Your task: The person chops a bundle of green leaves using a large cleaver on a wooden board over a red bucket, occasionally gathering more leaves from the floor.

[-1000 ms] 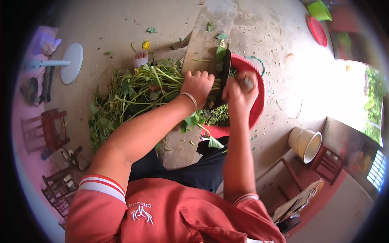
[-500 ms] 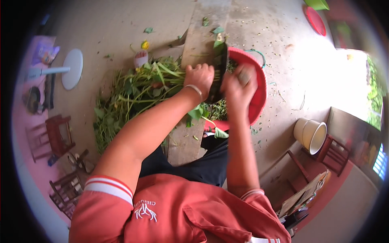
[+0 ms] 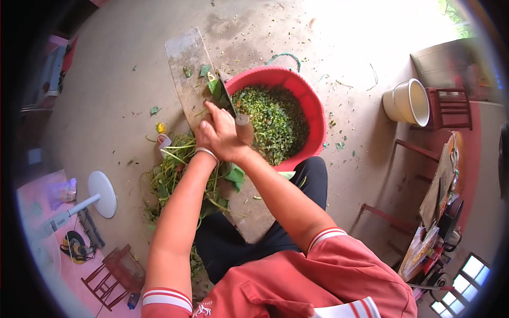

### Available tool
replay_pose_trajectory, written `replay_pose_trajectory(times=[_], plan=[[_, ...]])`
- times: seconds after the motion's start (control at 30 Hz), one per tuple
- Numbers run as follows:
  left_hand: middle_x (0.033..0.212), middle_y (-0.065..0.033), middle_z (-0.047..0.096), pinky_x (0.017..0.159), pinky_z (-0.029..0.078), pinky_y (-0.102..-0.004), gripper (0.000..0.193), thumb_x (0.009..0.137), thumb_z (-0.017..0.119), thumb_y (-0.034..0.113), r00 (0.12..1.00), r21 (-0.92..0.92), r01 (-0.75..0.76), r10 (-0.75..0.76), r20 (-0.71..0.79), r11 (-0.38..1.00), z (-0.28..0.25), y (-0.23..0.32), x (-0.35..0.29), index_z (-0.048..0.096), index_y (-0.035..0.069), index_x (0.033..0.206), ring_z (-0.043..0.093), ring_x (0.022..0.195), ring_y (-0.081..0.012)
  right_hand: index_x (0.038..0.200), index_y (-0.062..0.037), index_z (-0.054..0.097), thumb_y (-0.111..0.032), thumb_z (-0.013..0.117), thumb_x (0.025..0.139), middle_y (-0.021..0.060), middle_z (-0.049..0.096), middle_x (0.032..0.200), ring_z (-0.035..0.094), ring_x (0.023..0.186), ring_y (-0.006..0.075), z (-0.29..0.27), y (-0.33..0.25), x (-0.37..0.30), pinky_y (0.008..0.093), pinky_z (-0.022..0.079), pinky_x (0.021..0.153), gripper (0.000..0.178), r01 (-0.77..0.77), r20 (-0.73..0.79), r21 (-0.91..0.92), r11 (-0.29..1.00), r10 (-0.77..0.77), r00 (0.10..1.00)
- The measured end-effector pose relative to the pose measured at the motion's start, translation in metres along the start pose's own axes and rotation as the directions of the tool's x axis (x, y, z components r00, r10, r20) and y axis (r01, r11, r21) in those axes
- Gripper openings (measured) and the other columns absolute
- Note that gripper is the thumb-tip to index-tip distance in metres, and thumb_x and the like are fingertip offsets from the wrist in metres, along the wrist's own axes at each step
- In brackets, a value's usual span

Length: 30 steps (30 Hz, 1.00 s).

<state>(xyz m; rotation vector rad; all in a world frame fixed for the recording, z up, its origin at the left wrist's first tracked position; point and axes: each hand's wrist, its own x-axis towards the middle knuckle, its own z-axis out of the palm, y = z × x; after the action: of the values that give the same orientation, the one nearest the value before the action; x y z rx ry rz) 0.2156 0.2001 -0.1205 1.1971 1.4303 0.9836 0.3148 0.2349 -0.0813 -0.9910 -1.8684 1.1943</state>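
My left hand (image 3: pixel 203 137), with a bangle at its wrist, is closed on a bunch of leafy green stems (image 3: pixel 180 146) lying across a wooden board (image 3: pixel 185 58). Most of its fingers are hidden behind my right hand (image 3: pixel 225 135). That hand crosses over it, index finger stretched toward the leaf bits on the board, and is off the knife. The dark-bladed knife (image 3: pixel 227 98) stands at the board's right edge, its round wooden handle (image 3: pixel 243 129) beside my right wrist. To its right, a red basin (image 3: pixel 316 114) holds finely chopped greens (image 3: pixel 273 122).
Loose leaves and a yellow flower (image 3: pixel 161 127) lie left of the board, near a small pale cup (image 3: pixel 163 142). A white-based fan (image 3: pixel 102 194) and a small wooden chair (image 3: pixel 119 270) are at the left. A cream bucket (image 3: pixel 407 103) lies tilted at the right.
My right hand has left the knife handle and moved left across my left hand. The knife now stands by itself at the board's edge. The view has turned, showing more of the basin.
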Motion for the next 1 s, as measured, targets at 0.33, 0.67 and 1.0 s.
replay_pose_trajectory(times=[0.33, 0.67, 1.0], plan=[[0.121, -0.0153, 0.055, 0.110, 0.031, -0.0520, 0.056, 0.084, 0.063, 0.039, 0.974, 0.887, 0.127, 0.111, -0.195, 0.444, 0.002, 0.050, -0.049, 0.053, 0.002, 0.125, 0.051, 0.118, -0.0345, 0.135, 0.0018, 0.049, -0.016, 0.062, 0.091, 0.0233, 0.060, 0.128, 0.053, 0.125, 0.0419, -0.039, -0.080, -0.008, 0.0509, 0.038, 0.111, 0.049, -0.066, 0.330, -0.167, 0.984, 0.119, 0.936], [0.102, -0.0105, 0.058, 0.092, 0.043, -0.0426, 0.050, 0.066, 0.079, 0.020, 0.953, 0.853, 0.181, 0.126, -0.275, 0.490, 0.006, 0.061, -0.052, 0.054, 0.007, 0.107, 0.055, 0.100, -0.0309, 0.121, -0.0023, 0.057, -0.003, 0.067, 0.085, 0.0043, 0.062, 0.071, 0.057, 0.057, 0.0116, -0.087, -0.035, 0.032, 0.0270, 0.047, 0.052, 0.038, -0.109, 0.052, -0.008, 0.994, 0.109, 0.993], [0.101, -0.0098, 0.060, 0.090, 0.042, -0.0428, 0.056, 0.059, 0.083, 0.020, 0.969, 0.847, 0.202, 0.025, -0.246, 0.491, 0.009, 0.070, -0.043, 0.057, 0.008, 0.107, 0.058, 0.101, -0.0291, 0.126, -0.0072, 0.052, -0.015, 0.067, 0.087, 0.0118, 0.057, 0.082, 0.052, 0.068, 0.0221, -0.081, -0.082, 0.197, 0.0356, 0.040, 0.060, 0.043, -0.379, 0.246, 0.434, 0.817, 0.297, 0.922]])
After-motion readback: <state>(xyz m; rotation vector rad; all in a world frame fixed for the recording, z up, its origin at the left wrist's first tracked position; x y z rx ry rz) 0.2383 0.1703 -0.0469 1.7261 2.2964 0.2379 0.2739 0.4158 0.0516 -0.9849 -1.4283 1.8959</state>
